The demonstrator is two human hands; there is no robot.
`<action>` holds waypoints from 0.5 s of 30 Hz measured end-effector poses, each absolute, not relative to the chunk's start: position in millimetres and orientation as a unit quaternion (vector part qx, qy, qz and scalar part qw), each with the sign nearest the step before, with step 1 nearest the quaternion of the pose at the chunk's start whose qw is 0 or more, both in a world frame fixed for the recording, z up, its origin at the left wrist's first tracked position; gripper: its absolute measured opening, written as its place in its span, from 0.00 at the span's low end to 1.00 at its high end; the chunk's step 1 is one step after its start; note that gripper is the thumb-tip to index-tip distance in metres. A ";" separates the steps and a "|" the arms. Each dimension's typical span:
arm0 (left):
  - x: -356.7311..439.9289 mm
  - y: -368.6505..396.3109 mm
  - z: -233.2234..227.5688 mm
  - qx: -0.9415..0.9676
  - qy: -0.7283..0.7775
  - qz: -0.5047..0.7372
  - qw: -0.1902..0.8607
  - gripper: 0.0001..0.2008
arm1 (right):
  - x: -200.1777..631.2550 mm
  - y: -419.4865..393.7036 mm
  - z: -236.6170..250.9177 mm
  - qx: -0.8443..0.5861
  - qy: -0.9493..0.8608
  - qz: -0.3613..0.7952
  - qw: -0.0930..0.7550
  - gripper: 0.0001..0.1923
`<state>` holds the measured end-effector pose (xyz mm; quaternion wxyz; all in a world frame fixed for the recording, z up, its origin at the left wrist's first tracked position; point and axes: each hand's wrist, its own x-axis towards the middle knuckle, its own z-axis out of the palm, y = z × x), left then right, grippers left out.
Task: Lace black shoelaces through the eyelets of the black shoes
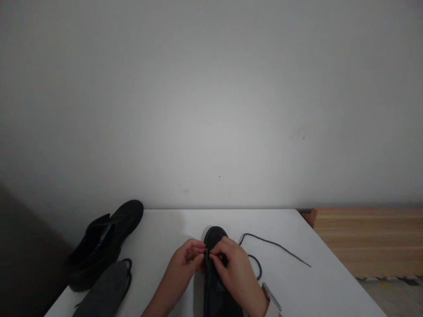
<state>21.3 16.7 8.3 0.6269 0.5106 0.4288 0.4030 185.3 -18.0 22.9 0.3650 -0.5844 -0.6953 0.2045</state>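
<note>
A black shoe (216,233) lies on the white table, toe pointing toward the wall. Over its front part, my left hand (189,259) pinches at the shoe's left side, fingers closed on a dark shoelace (207,270). Close beside it, my right hand (235,268) reaches across the shoe with thumb and forefinger pinched near the same spot. Whether the right fingertips hold the lace is too small to make out. Another length of lace (277,244) runs out from the shoe's right side and lies on the table, with a loop (259,266) nearer the wrist.
A second black shoe (109,237) stands at the table's left edge. In front of it lies a grey insole-like piece (105,290) with a dark cord (128,273) beside it. The white table (165,224) meets a wall; a wooden surface (363,242) is at the right.
</note>
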 end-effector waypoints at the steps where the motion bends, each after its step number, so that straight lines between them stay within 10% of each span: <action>1: 20.1 17.7 7.1 0.523 0.424 0.400 0.622 0.14 | 185.2 -18.2 22.6 -0.585 -0.696 0.204 0.364 0.09; 15: -11.0 10.0 25.3 0.543 0.503 0.470 0.481 0.13 | 221.2 -17.0 20.7 -0.515 -0.683 0.197 0.480 0.08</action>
